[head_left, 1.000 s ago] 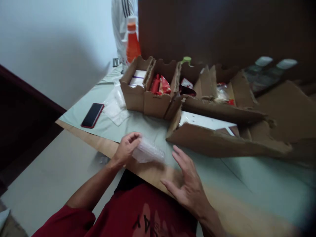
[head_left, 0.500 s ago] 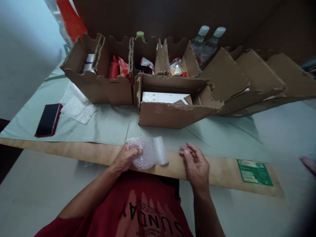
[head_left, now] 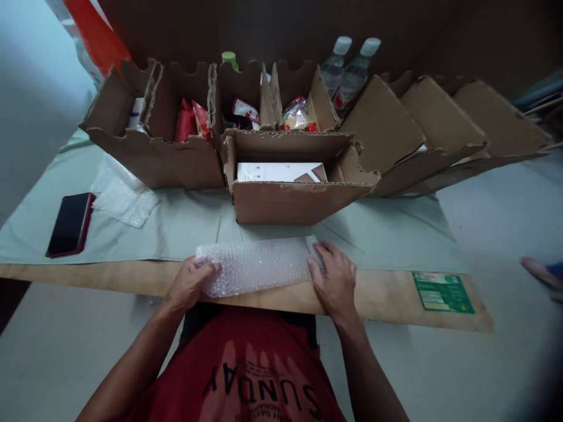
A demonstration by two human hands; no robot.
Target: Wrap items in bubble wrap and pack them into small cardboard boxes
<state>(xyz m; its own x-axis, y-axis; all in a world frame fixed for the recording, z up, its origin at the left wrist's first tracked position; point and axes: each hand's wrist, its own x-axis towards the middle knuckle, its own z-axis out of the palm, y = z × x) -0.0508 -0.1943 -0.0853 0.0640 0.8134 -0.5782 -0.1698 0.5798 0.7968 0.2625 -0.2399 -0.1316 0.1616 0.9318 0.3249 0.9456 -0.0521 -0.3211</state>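
A: Bubble wrap (head_left: 257, 266), lower middle of frame, spread flat across the table edge (head_left: 387, 305). Left hand (head_left: 189, 284) closed on its left end, thumb on top; right hand (head_left: 336, 278) pressing the right end, fingers curled over the corner.

B: Risk?

A: Likely curling back into a roll if either end released; looks springy. Could also slide off the near edge, lying right at the lip.

B: Further out?

A: Open box (head_left: 292, 187) just behind, centre frame, a white pack (head_left: 277, 172) inside. Row of boxes (head_left: 176, 140) with snack packets at upper left, two bottles (head_left: 352, 70) at top. Spare wrap (head_left: 121, 196) and phone (head_left: 70, 224) at left, well apart. Someone's foot (head_left: 543, 272) at far right edge; a bump to the table possible, hard to judge.
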